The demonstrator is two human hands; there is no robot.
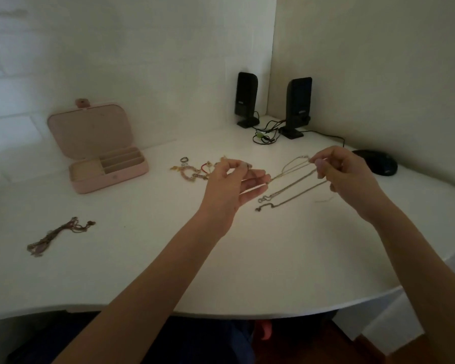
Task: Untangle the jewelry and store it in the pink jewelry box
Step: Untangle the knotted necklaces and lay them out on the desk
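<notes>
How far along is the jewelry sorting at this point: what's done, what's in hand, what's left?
Early stage. Done: the pink jewelry box stands open, and its compartments look empty. In hand: the left hand and right hand each pinch the thin chains, stretched between them above the table. Left: a pile of bracelets and rings and a tangled bundle lie untouched.

Two upright black plastic desktop speakers at the far corner of the curved white table, side by side, slightly apart. Tangled black cables between their bases, with a small green tag. Dark rounded computer mouse near the right wall.
</notes>
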